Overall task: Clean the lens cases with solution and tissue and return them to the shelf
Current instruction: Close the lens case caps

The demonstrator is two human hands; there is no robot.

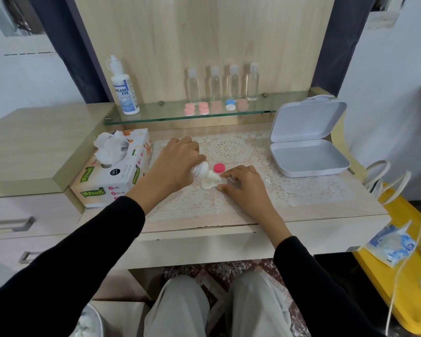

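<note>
On my tabletop (301, 205), below the glass shelf (156, 117), my left grip (178, 164) wraps the solution bottle (201, 169), whose long axis tilts nozzle-down to the right. The white lens case (209, 184) lies directly under that nozzle. My right grip (243, 183) pinches its right edge, with the pink cap (219, 168) just behind.

Wooden desk top (301, 212) under a lace mat (231, 147): tissue box (117, 176) left, open white box (309, 159) right, pink cap (219, 168) mid-mat; glass shelf (170, 116) behind carries solution bottle (125, 91), four clear bottles (214, 83), row of lens cases (203, 108).
</note>
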